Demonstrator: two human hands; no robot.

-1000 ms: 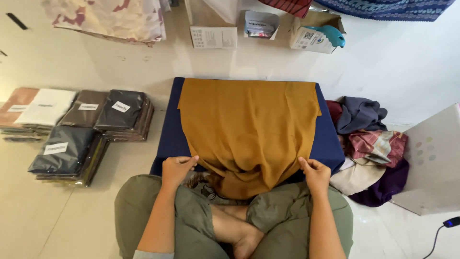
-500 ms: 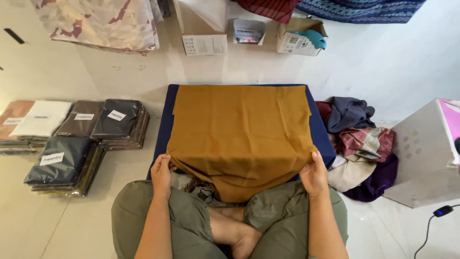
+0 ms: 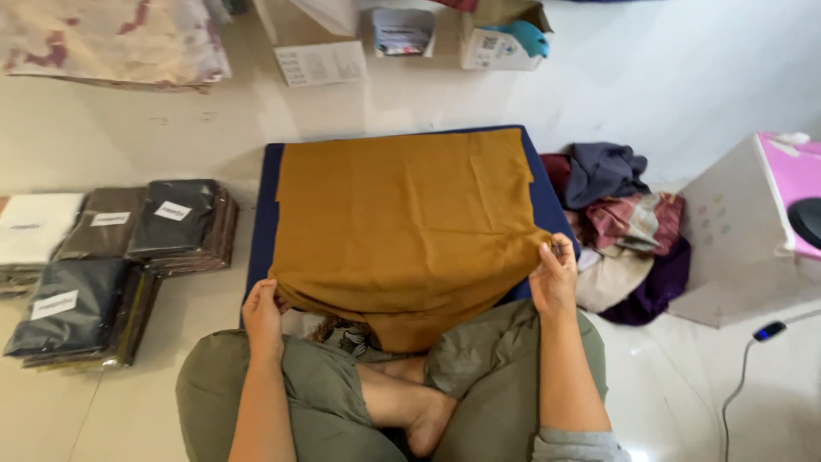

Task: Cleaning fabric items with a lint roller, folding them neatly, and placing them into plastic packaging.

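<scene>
Bottom of frame: person seated cross-legged on the floor, olive trousers, one bare foot showing at lower centre. Left hand (image 3: 262,310) at lower left of centre, grip pinched on the near left corner of the mustard-brown cloth (image 3: 402,222). Right hand (image 3: 554,275) right of centre, fingers pressed together on the near right corner of the same cloth, thumb on top. The cloth lies spread flat over a dark blue board (image 3: 263,224) in the middle of the frame; its near edge sags off the board toward the lap, its far edge reaches nearly to the board's far edge. Blue shows as a strip down the left side and a narrower one at the right. Small patch of patterned fabric (image 3: 352,335) visible under the hanging edge, just above the knees. Left of frame: stacks of packaged dark garments (image 3: 128,257) with white labels, lying on the pale tiled floor (image 3: 154,137), near the board but apart from it. Right of the board: loose heap of clothes (image 3: 617,227), grey, pink, cream and purple, touching the board's right side. Far right: white box with pink top (image 3: 753,222); a cable with a blue-lit plug (image 3: 769,330) below it. Upper frame: cardboard boxes (image 3: 410,34) and a floral sheet (image 3: 111,38) at upper left.
</scene>
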